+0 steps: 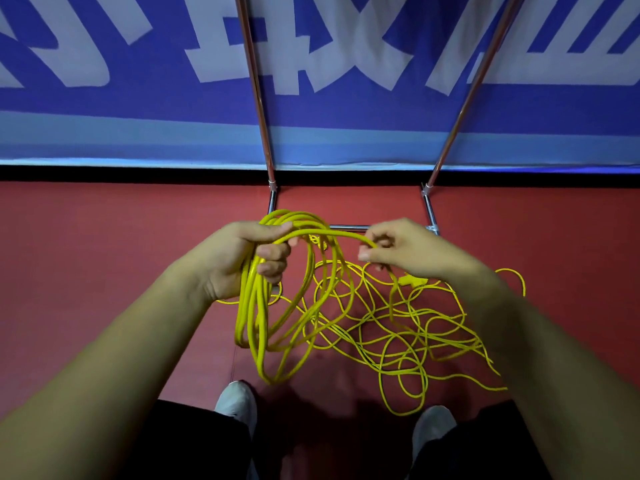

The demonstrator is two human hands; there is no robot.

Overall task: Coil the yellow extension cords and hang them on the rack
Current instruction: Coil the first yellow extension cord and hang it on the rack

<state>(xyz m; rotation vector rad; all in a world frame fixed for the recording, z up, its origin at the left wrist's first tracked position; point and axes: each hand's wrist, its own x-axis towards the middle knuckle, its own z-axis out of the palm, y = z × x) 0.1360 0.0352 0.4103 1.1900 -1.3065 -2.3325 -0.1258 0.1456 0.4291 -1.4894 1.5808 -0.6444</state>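
My left hand (pixel 242 258) is closed around the top of a coil of yellow extension cord (pixel 258 317), whose several loops hang down below the fist. From that fist one strand arches to the right into my right hand (pixel 401 251), which pinches it between thumb and fingers. Below and right of my hands, a loose tangle of yellow cord (pixel 398 327) lies spread on the red floor. The metal rack (pixel 429 206) stands just beyond my hands, its two poles rising up out of frame and its chrome base bar partly hidden behind the cord.
A blue wall banner with large white characters (pixel 311 64) stands behind the rack, with a black skirting strip below it. My two grey shoes (pixel 237 403) are at the bottom edge, close to the cord tangle. Red floor (pixel 104 254) extends left and right.
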